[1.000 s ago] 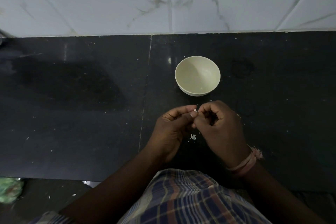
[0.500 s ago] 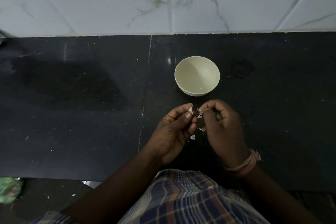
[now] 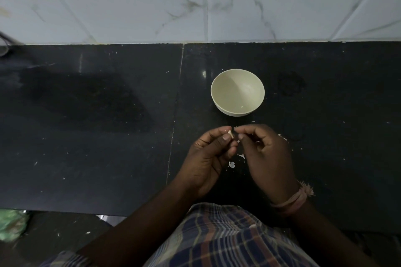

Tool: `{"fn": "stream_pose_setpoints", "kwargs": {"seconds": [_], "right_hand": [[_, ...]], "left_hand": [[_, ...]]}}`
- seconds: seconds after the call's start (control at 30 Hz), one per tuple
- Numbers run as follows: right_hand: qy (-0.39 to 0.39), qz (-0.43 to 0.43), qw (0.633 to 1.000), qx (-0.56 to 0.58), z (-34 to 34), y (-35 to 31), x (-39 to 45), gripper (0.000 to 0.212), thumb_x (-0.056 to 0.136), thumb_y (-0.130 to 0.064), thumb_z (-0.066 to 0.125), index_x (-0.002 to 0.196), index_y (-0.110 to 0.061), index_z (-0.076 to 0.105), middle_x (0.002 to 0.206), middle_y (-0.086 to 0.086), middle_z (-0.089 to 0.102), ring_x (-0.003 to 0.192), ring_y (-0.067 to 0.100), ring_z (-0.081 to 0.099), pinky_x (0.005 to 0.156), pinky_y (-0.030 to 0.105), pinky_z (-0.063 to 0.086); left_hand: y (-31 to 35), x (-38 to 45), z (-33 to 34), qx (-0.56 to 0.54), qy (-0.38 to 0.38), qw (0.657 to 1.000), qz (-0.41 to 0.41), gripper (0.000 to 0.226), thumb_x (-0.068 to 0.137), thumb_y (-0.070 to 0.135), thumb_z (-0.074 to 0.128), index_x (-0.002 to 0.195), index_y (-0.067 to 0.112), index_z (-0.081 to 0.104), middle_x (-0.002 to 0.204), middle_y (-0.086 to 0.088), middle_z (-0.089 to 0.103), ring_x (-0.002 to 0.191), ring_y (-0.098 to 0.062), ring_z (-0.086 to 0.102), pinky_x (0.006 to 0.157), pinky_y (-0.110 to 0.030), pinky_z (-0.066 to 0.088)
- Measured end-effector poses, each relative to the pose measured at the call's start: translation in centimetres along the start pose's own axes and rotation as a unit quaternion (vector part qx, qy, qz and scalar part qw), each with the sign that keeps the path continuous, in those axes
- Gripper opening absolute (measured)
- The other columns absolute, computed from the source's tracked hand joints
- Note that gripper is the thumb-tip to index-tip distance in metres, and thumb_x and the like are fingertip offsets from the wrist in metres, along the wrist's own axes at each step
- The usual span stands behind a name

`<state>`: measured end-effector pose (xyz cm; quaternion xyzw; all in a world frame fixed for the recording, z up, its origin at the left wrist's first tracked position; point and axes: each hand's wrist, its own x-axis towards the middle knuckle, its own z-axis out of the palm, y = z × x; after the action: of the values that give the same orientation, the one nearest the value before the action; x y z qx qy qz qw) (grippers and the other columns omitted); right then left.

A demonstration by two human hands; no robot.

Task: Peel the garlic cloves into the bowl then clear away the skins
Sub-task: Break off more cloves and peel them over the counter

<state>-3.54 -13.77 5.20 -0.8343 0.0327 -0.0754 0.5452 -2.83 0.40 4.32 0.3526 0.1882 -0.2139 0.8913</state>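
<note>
Nearest the camera, a checked cloth is covering the person's lap at the counter's front edge. Just beyond it, the left hand is pinching a small garlic clove between thumb and forefinger, its pale tip poking out above the thumbnail. The right hand is sitting just beside it, thumb and forefinger curled together at the clove's tip; whether they are nipping a shred of skin is too small to tell. Bits of skin are lying on the dark counter under and between the hands, with a few more to the right of the right hand.

The clove is looking tiny, light and firm, and once bare probably a little slippery, so it is best held by its sides while the papery skin, which tears easily, is being pulled from the tip.

Farther back, the pale bowl is standing upright, apart from both hands, with only a speck showing near its bottom. Behind it, the white tiled wall is rising.
</note>
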Motion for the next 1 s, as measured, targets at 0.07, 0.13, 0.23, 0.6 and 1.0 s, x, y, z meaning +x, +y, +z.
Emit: {"fn": "stream_pose_setpoints", "kwargs": {"seconds": [0.07, 0.13, 0.23, 0.6, 1.0], "right_hand": [[0.002, -0.017, 1.000, -0.002, 0.04, -0.32, -0.16, 0.018, 0.094, -0.006, 0.067, 0.106, -0.016, 0.074, 0.103, -0.009, 0.070, 0.099, 0.007, 0.068, 0.084, 0.026, 0.056], [0.000, -0.032, 0.999, 0.002, 0.07, -0.42, -0.29, 0.018, 0.094, -0.010, 0.069, 0.110, -0.015, 0.073, 0.106, -0.008, 0.069, 0.100, 0.009, 0.068, 0.084, 0.028, 0.057], [-0.011, -0.050, 0.999, -0.019, 0.20, -0.51, -0.33, 0.019, 0.092, -0.013, 0.071, 0.111, -0.014, 0.073, 0.103, -0.007, 0.068, 0.096, 0.008, 0.068, 0.082, 0.029, 0.057], [-0.014, 0.042, 0.998, 0.050, 0.23, -1.08, -0.22, 0.009, 0.089, -0.007, 0.072, 0.091, -0.016, 0.071, 0.080, -0.004, 0.072, 0.074, 0.007, 0.072, 0.071, 0.029, 0.059], [-0.046, 0.038, 0.998, 0.013, -0.44, -1.14, -0.10, 0.007, 0.086, -0.015, 0.075, 0.085, -0.021, 0.070, 0.078, -0.005, 0.071, 0.073, 0.011, 0.070, 0.069, 0.035, 0.058]], "left_hand": [[-0.08, 0.12, -0.06, 0.005, 0.003, 1.000, 0.005, 0.021, 0.086, 0.005, 0.064, 0.104, 0.007, 0.074, 0.096, -0.010, 0.074, 0.083, -0.014, 0.072, 0.074, -0.019, 0.060], [-0.20, 0.24, -0.17, 0.013, 0.009, 1.000, 0.013, 0.025, 0.085, 0.006, 0.065, 0.108, 0.005, 0.073, 0.097, -0.010, 0.074, 0.083, -0.013, 0.071, 0.076, -0.020, 0.060], [-0.44, 0.40, -0.50, 0.036, 0.012, 0.999, 0.028, 0.026, 0.085, 0.008, 0.065, 0.110, 0.005, 0.072, 0.095, -0.010, 0.074, 0.079, -0.013, 0.069, 0.078, -0.025, 0.057], [-0.23, 0.48, -0.45, 0.074, 0.006, 0.995, 0.061, 0.023, 0.084, 0.008, 0.065, 0.107, 0.004, 0.070, 0.092, -0.012, 0.072, 0.079, -0.015, 0.068, 0.078, -0.028, 0.057], [-0.12, 0.13, -0.72, 0.103, -0.012, 0.993, 0.048, 0.013, 0.092, 0.009, 0.063, 0.103, 0.006, 0.069, 0.095, -0.015, 0.068, 0.091, -0.024, 0.065, 0.089, -0.038, 0.052]]}}
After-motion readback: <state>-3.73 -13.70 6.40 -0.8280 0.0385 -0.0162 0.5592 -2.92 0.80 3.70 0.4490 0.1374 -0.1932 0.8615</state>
